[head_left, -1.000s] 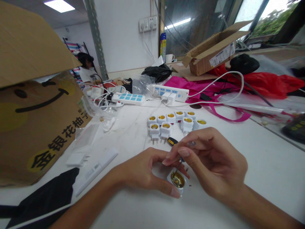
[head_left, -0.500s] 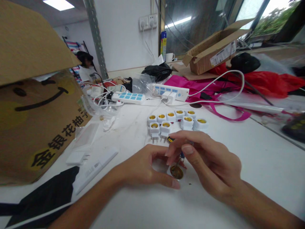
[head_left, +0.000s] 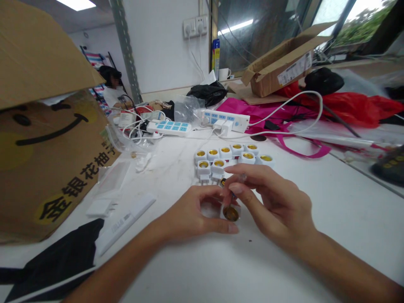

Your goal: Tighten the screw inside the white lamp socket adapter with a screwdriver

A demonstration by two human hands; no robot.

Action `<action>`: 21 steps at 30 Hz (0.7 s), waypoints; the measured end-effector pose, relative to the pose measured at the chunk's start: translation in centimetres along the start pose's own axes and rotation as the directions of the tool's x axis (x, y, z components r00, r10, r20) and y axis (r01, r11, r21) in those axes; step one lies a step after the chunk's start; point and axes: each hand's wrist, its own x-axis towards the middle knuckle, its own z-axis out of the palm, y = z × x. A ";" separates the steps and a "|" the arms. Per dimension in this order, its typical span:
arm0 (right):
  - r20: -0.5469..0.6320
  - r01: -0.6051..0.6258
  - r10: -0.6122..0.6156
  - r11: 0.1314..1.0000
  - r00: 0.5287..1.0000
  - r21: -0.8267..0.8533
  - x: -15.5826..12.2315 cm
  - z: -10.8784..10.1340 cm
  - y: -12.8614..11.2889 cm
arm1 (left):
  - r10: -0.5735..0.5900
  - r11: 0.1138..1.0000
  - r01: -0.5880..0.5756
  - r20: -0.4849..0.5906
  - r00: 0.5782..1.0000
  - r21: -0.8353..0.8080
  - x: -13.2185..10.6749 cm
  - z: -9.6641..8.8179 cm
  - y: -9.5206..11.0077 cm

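Observation:
A white lamp socket [head_left: 231, 213] with a brass-coloured screw shell faces up at me, gripped between the thumb and fingers of my left hand [head_left: 192, 212]. Above it, my right hand [head_left: 277, 206] pinches a thin screwdriver [head_left: 234, 196] with a clear-looking handle. Its shaft points down toward the brass shell, but my fingers hide most of it, and I cannot tell whether the tip touches a screw. Just beyond my fingers, several similar sockets with brass shells [head_left: 225, 150] stand in rows on the white table, some showing plug pins. A small black-and-yellow item [head_left: 223, 182] is partly covered by my right fingers.
White power strips [head_left: 168, 127] and cables lie at the back. A large cardboard box [head_left: 63, 168] stands at left, beside a long white packet [head_left: 126, 225] and a black cloth-like piece [head_left: 59, 261]. Pink fabric [head_left: 268, 113] and an open carton [head_left: 280, 67] are at back right. A person [head_left: 112, 88] sits beyond.
Both hands and the held socket have shifted slightly up and away from me. The screwdriver's shaft shows less now, while its clear handle end shows more above my fingers.

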 end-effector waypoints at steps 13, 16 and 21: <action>0.050 0.018 -0.016 1.000 0.999 -0.026 -0.1 -0.1 -0.4 | -0.019 1.000 0.019 -0.001 1.000 0.000 -0.1 0.2 0.2; 0.004 0.025 -0.025 0.994 1.000 -0.111 -0.1 0.0 0.1 | -0.014 1.000 0.015 -0.011 1.000 0.028 0.0 0.3 0.3; 0.025 0.068 -0.065 0.989 0.998 -0.129 -0.3 0.0 0.6 | 0.013 0.995 -0.012 -0.004 1.000 0.098 0.0 0.2 0.1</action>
